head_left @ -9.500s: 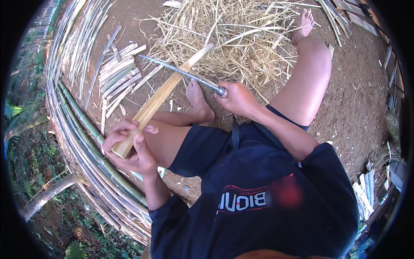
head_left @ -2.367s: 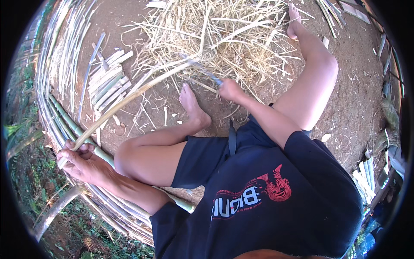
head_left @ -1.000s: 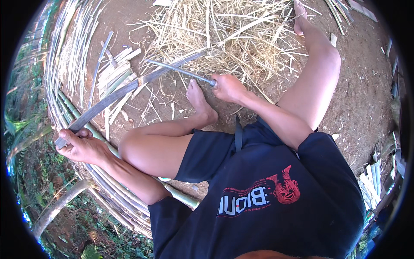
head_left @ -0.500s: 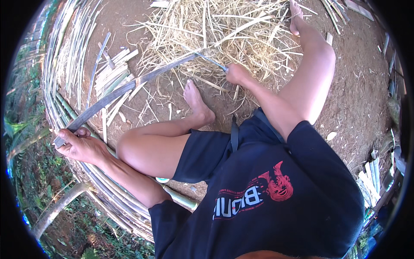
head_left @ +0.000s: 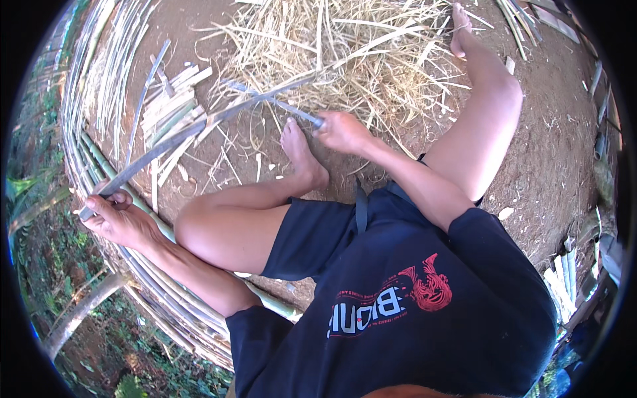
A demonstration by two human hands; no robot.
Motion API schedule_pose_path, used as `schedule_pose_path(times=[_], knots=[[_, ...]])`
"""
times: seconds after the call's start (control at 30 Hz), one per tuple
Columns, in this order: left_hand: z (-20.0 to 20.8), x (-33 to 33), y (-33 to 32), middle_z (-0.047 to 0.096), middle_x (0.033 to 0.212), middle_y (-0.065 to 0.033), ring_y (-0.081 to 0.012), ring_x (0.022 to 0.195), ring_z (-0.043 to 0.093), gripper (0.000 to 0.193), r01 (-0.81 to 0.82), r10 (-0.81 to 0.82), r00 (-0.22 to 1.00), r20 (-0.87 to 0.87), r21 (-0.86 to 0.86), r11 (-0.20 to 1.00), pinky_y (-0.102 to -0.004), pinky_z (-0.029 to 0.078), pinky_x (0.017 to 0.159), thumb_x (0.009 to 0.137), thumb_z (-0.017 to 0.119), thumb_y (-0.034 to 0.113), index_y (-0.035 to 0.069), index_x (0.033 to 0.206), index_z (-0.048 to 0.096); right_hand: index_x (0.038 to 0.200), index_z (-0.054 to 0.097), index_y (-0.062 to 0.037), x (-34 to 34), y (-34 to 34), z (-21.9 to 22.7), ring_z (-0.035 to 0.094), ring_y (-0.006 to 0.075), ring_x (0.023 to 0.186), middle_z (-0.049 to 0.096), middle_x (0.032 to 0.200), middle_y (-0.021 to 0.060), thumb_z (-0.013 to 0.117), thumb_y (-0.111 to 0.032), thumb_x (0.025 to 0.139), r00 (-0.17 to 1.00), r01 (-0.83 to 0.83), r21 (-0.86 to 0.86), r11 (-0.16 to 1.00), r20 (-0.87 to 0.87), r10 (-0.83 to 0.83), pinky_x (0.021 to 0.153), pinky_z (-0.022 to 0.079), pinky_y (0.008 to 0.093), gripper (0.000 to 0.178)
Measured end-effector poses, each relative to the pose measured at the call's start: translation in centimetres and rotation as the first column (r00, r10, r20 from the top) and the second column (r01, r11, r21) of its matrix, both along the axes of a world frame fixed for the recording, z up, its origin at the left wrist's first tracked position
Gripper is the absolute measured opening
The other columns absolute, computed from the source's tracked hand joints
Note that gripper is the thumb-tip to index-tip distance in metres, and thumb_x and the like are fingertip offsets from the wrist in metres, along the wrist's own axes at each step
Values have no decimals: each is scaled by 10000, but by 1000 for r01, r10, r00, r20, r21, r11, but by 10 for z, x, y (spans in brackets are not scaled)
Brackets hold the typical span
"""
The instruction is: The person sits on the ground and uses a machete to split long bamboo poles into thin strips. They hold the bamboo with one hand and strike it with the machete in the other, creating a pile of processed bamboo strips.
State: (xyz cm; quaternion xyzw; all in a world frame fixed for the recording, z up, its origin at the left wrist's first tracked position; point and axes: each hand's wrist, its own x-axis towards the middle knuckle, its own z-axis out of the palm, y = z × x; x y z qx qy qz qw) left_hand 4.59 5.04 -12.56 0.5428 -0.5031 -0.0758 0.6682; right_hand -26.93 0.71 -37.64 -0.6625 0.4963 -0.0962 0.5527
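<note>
My left hand [head_left: 118, 217] is closed around the near end of a long, greyish bamboo strip [head_left: 162, 147], with the thumb along its top. The strip slants up and to the right over the ground, and a node shows partway along it. In my right hand [head_left: 345, 132] is the handle of a knife [head_left: 292, 110] with a narrow blade. That blade crosses the strip close to its far end, pointing left; whether the edge bites into the strip I cannot tell. Beneath and beyond the far end lies a pile of pale shavings [head_left: 371, 60].
Several cut bamboo pieces [head_left: 174, 109] lie left of the pile. Long bamboo poles [head_left: 176, 285] and thin strips [head_left: 119, 79] curve along the left, with green plants [head_left: 73, 265] outside them. My bare foot [head_left: 297, 149] rests under the knife. More pieces [head_left: 564, 278] lie at right.
My right hand and the knife have moved left and a little nearer to me. The blade, earlier at the strip's far tip, now crosses farther down it. My left hand keeps its grip.
</note>
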Motion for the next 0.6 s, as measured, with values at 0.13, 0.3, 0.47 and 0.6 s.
schedule_pose_path(times=[0.13,0.3,0.47,0.6], knots=[[6,-2,7,652,811,-134,-104,603,513,299,114,-115,993,-30,-28,993,-211,388,533,906,658,298,64,874,474,900,634,-38,15,17,47,618,231,517,639,629,146,569,-57,833,987,-88,-132,987,121,104,522,498,390,95],[-4,16,1,619,750,-78,-93,616,500,347,105,-104,990,-98,0,995,-231,361,543,892,672,324,-19,887,625,933,632,-14,1,-2,-19,669,300,602,647,652,186,545,-88,810,995,37,-109,993,-85,-47,596,543,428,167],[1,10,13,641,824,-105,-92,618,514,333,48,-47,997,-54,31,998,-219,411,559,892,669,341,46,872,516,970,640,-24,2,20,6,672,340,642,662,714,217,551,-102,822,1000,-1,-136,991,-24,-3,629,543,468,190],[-2,12,-1,637,808,-100,-89,608,502,330,63,-63,994,-84,0,998,-213,395,549,897,663,334,24,874,550,960,630,-21,-8,-3,-47,670,315,605,660,685,198,563,-80,818,984,114,-159,981,-119,-134,622,555,452,168]])
